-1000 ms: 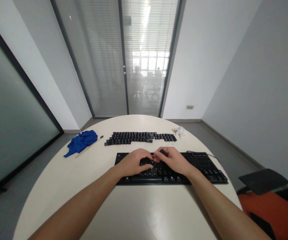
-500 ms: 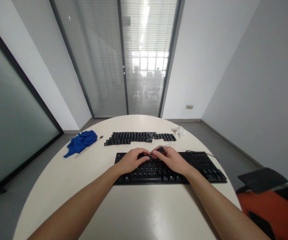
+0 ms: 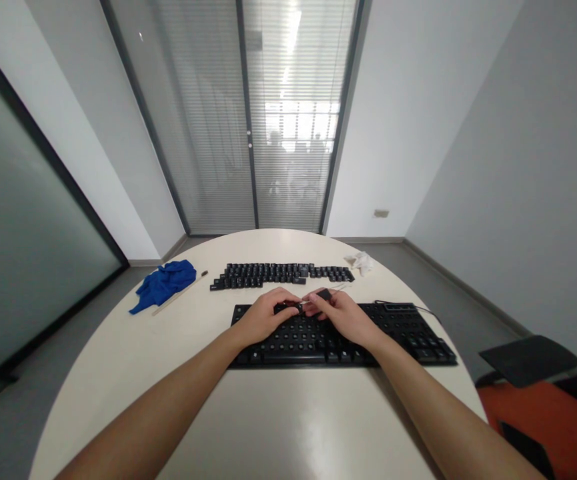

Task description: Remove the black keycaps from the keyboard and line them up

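A black keyboard [image 3: 403, 333] with most caps off lies across the round table. Both my hands rest on its upper middle. My left hand [image 3: 263, 319] is curled, its fingertips pinching a small black keycap [image 3: 288, 307] near the top row. My right hand [image 3: 344, 318] is closed round a small dark tool [image 3: 323, 294] whose tip points at that keycap. The two hands nearly touch.
Rows of removed black keycaps [image 3: 281, 274] lie behind the keyboard. A blue cloth [image 3: 163, 283] and a thin stick [image 3: 178, 294] sit at the far left, crumpled white tissue [image 3: 362, 262] at the far right. An orange chair [image 3: 553, 413] stands at the right of the white table [image 3: 268, 413].
Both hands have slid a little away from me, from the keyboard's middle rows to its top row. The left fingers have closed onto a keycap.
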{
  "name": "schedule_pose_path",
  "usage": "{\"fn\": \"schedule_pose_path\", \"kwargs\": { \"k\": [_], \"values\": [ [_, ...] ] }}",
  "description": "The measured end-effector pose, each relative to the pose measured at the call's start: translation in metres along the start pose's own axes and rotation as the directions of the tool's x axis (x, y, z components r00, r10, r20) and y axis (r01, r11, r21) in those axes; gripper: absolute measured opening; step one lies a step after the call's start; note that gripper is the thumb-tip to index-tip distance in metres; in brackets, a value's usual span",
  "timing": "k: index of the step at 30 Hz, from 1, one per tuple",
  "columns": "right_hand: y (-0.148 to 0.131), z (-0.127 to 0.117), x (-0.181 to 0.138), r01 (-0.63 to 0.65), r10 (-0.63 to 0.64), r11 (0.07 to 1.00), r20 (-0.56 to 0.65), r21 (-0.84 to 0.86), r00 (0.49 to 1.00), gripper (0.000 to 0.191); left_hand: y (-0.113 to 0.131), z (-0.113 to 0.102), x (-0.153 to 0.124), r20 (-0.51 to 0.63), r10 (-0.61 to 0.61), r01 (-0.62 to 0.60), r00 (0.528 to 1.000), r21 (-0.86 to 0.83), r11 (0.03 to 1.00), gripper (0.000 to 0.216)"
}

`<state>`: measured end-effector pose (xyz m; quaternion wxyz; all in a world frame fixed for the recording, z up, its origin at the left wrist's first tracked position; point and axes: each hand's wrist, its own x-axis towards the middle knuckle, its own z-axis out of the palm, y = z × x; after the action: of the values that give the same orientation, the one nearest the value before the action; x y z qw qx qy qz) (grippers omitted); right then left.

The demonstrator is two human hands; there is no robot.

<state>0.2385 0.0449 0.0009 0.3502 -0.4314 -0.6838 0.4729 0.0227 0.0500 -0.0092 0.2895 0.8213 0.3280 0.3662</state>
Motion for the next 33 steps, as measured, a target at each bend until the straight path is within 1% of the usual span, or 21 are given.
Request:
{"fn": "schedule_pose_path", "kwargs": {
  "k": [6,9,12,15,19,23,27,33],
  "values": [
    [0.0017,0.0018,0.0008,-0.011,0.011,0.999,-0.006,0.053,1.0,0.046,0.0008,0.0012,-0.0015,-0.013,-0.061,0.06,0.998,-0.069,0.996,0.021],
    [0.0031,0.0019,0.001,-0.004,0.006,0.998,-0.023,0.066,1.0,0.045,0.0021,0.0019,-0.0023,-0.032,-0.062,0.06,0.998,-0.056,0.997,0.019],
    [0.0046,0.0019,0.0015,-0.006,0.008,0.997,-0.037,0.074,0.999,0.046,0.0034,0.0022,-0.0028,-0.035,-0.03,0.03,0.999,0.0,1.0,0.015],
    [0.0052,0.0021,0.002,-0.014,0.017,0.996,-0.028,0.086,0.999,0.047,0.0055,0.0018,-0.0031,-0.027,0.026,-0.025,0.999,0.046,0.999,0.015],
    [0.0048,0.0025,0.0022,-0.011,0.013,0.994,-0.013,0.107,1.0,0.046,0.0076,0.0006,-0.0034,0.036,0.118,-0.121,0.992,0.095,0.988,0.017],
    [0.0044,0.0028,0.0019,-0.003,0.005,0.992,-0.012,0.125,1.0,0.045,0.0069,0.0003,-0.0042,0.055,0.135,-0.143,0.989,0.175,0.974,0.022],
    [0.004,0.0032,0.0014,-0.004,0.006,0.993,-0.016,0.117,1.0,0.044,0.007,0.0006,-0.0049,0.066,0.144,-0.155,0.987,0.214,0.964,0.024],
    [0.0037,0.0031,0.0026,0.0,0.004,0.992,-0.031,0.128,1.0,0.042,0.0097,-0.0002,-0.003,0.102,0.233,-0.254,0.967,0.307,0.917,0.022]
  ]
}}
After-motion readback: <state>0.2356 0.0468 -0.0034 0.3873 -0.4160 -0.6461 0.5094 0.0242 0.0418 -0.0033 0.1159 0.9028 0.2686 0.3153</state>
